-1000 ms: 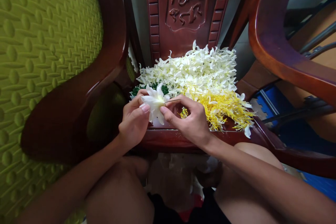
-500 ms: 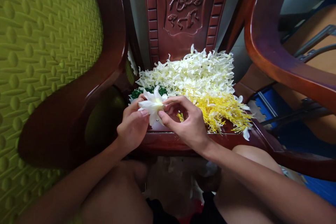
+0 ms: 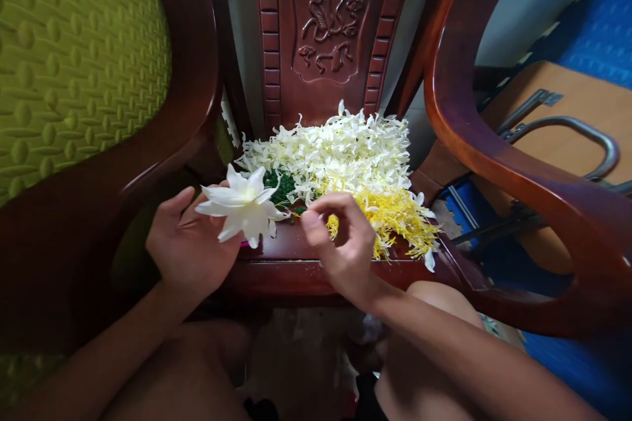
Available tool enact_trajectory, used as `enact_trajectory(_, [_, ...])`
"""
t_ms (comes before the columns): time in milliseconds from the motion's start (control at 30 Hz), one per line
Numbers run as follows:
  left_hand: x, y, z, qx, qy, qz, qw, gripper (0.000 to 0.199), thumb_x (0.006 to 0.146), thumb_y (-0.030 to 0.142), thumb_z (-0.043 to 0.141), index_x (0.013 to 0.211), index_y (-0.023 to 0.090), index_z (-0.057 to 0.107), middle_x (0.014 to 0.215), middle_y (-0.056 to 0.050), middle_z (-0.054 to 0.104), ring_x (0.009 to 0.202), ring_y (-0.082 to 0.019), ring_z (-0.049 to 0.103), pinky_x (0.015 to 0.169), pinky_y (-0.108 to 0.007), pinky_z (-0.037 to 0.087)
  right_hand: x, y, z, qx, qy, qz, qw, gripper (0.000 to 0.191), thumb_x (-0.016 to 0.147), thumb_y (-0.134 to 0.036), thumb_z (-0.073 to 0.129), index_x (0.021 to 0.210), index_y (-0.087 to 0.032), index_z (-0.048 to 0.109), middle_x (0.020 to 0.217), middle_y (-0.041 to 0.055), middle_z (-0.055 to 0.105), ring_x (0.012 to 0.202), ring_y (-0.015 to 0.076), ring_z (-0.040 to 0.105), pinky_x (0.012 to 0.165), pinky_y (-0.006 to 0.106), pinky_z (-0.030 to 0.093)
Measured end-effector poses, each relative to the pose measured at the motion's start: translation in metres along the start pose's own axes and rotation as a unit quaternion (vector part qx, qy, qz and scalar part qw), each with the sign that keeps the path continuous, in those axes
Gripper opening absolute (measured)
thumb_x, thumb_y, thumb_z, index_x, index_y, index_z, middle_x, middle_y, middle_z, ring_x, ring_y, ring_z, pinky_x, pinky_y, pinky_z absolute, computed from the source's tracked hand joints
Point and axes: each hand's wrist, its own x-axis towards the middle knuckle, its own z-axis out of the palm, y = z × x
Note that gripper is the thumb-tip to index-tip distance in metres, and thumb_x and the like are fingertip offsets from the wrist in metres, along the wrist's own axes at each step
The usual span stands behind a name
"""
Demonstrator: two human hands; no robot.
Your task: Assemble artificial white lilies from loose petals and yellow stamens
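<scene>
A white artificial flower [image 3: 241,200] with pointed petals is held up over the front of the chair seat. From its right side runs a thin yellow-green stem, whose end is pinched between the thumb and forefinger of my right hand [image 3: 345,247]. My left hand [image 3: 190,243] is open just behind and below the flower, thumb apart; the petals hide part of its fingers. Beyond lie a pile of loose white petal pieces [image 3: 336,145], a heap of yellow stamens [image 3: 399,220] and a small dark green heap [image 3: 280,185].
These heaps rest on a dark red wooden chair [image 3: 276,273] with a carved back [image 3: 328,33]. Green textured matting [image 3: 74,59] stands at left. Beyond the right armrest [image 3: 444,79] lies a folded tan table [image 3: 582,105] with metal legs, near blue matting [image 3: 587,26].
My left hand has moved left and loosened from the petals, its fingers now spread. The flower has shifted left and turned more toward me. My right hand is farther from the petals.
</scene>
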Motion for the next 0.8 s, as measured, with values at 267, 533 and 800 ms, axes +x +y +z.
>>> enact_trajectory(267, [0.009, -0.004, -0.002, -0.038, 0.061, -0.033, 0.997, 0.025, 0.088, 0.031, 0.052, 0.076, 0.017, 0.070, 0.073, -0.005, 0.072, 0.062, -0.018, 0.062, 0.065, -0.033, 0.052, 0.101, 0.126, -0.051, -0.353, -0.084, 0.124, 0.924, 0.016, 0.097, -0.025, 0.054, 0.097, -0.015, 0.066, 0.100, 0.0086, 0.074, 0.092, 0.0189, 0.069, 0.086, 0.036, 0.055])
enact_trajectory(533, [0.016, -0.010, -0.008, -0.006, 0.038, -0.035, 0.999, 0.030, 0.083, 0.027, 0.051, 0.068, 0.011, 0.072, 0.061, -0.007, 0.061, 0.056, -0.016, 0.057, 0.054, -0.028, 0.047, 0.113, 0.213, -0.039, -0.470, -0.250, 0.172, 0.829, 0.033, 0.095, -0.035, 0.064, 0.123, -0.017, 0.062, 0.129, 0.0097, 0.063, 0.114, 0.0242, 0.063, 0.097, 0.048, 0.054])
enact_trajectory(800, [0.018, -0.009, -0.006, 0.014, 0.037, -0.036, 0.999, 0.026, 0.082, 0.024, 0.052, 0.064, 0.015, 0.070, 0.062, -0.005, 0.056, 0.055, -0.014, 0.053, 0.063, -0.028, 0.050, 0.129, 0.216, -0.043, -0.473, -0.240, 0.188, 0.827, 0.024, 0.092, -0.032, 0.069, 0.109, -0.015, 0.070, 0.112, 0.0088, 0.074, 0.109, 0.0259, 0.068, 0.108, 0.056, 0.043])
